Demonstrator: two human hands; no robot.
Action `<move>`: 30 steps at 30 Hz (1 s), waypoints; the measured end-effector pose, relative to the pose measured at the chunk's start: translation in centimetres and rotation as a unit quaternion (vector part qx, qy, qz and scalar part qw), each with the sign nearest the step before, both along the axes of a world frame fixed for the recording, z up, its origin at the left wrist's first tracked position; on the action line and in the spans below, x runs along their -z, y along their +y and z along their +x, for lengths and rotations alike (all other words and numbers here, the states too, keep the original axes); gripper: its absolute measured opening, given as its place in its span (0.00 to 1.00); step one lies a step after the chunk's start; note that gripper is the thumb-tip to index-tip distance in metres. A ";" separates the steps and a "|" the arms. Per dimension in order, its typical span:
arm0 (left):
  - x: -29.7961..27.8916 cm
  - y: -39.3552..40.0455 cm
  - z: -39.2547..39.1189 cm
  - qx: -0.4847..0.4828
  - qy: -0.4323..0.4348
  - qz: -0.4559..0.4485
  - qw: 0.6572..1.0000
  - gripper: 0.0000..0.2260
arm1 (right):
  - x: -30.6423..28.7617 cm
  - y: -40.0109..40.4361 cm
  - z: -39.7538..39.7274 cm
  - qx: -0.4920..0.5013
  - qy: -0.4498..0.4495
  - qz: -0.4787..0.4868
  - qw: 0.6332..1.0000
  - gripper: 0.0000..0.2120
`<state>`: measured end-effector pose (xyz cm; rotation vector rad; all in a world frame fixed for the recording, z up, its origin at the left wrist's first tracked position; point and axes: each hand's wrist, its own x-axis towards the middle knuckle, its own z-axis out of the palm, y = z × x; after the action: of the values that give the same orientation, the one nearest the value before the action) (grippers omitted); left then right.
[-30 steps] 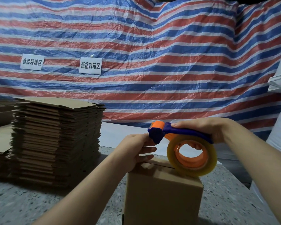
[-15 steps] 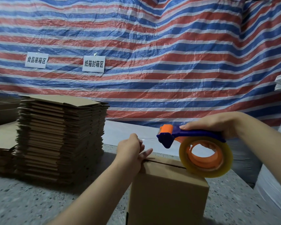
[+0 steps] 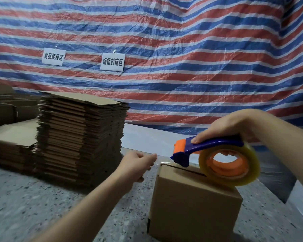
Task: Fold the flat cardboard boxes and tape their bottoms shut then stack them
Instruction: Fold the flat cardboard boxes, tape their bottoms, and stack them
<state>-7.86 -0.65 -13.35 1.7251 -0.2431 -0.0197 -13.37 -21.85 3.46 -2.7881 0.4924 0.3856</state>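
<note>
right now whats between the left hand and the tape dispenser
A short stretch of clear tape, pinched by the left hand and pulled from the tape dispenser, in the head view.

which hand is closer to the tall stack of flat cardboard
Left. The left hand pinches the tape end just right of the flat cardboard stack; the right hand grips the tape dispenser farther right.

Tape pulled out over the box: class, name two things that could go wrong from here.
1. The left hand pinches the free tape in mid-air, so it may twist or stick to itself.
2. The dispenser sits beside the open seam of the box, so the strip could land off-centre.
</note>
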 end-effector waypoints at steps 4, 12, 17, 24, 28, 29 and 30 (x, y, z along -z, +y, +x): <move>0.6 0.1 0.1 0.008 0.021 0.009 1.000 0.15 | -0.1 0.4 0.2 -0.003 0.013 -0.014 1.000 0.35; 1.5 -0.1 0.2 0.049 0.054 -0.010 0.997 0.15 | 0.0 0.8 0.2 -0.004 0.020 -0.026 0.999 0.30; 2.5 -0.3 -0.1 0.099 0.078 -0.043 0.991 0.17 | 0.1 1.0 0.1 -0.012 0.021 -0.016 1.000 0.34; 3.2 -0.8 -0.6 0.112 0.105 -0.069 0.986 0.19 | 0.2 1.0 0.0 -0.013 0.007 -0.011 1.000 0.30; 3.3 -1.0 -1.0 0.096 0.140 -0.065 0.983 0.22 | 0.3 1.1 0.0 -0.014 0.003 -0.013 1.000 0.28; 3.3 -0.9 -1.2 0.105 0.157 -0.068 0.980 0.24 | 0.4 1.1 0.0 -0.013 0.001 -0.012 1.000 0.27; 3.4 -0.9 -1.5 0.118 0.168 -0.074 0.976 0.28 | 0.4 1.1 0.0 -0.012 -0.001 -0.012 1.000 0.26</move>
<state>-9.39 -1.57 -16.76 1.5089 -0.1918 -0.4550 -13.34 -20.76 3.09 -2.8189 0.4678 0.3858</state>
